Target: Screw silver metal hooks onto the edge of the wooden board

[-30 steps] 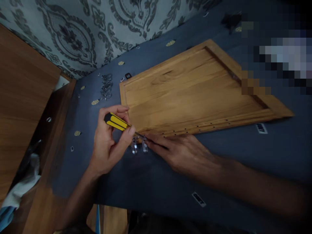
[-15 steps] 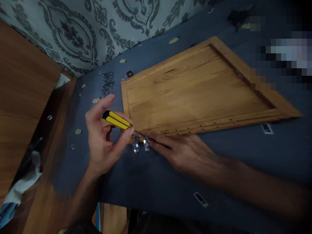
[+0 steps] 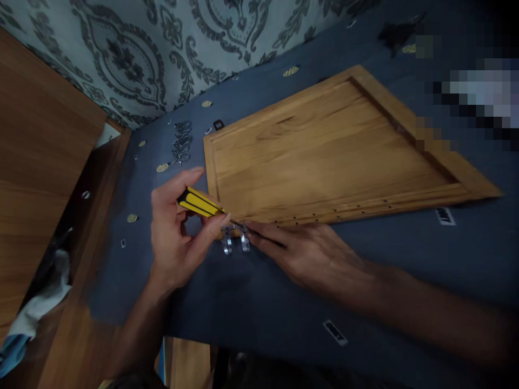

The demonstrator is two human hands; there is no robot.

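Observation:
My left hand [image 3: 178, 232] is closed round a screwdriver [image 3: 200, 203] with a yellow and black handle. Its thin shaft points down to the right, with the tip at a metal hinge [image 3: 244, 240]. A second metal hinge [image 3: 227, 243] sits just left of that one, and both overhang the near edge of a framed wooden door panel [image 3: 300, 156]. The fingertips of my right hand [image 3: 308, 246] pinch together at the right hinge, by the screwdriver's tip. Whatever small piece they may hold there is hidden.
Several loose metal hinges [image 3: 182, 141] lie beyond the panel's left corner, close to a small dark square ring [image 3: 219, 125]. Dark holes run along the panel's near edge. A patterned curtain [image 3: 121, 59] hangs behind; wooden furniture [image 3: 40, 140] stands at left.
My left hand and the screwdriver have shifted slightly right, and the left fingers have curled further over the handle. My right hand, the hinges and the panel stay nearly in place.

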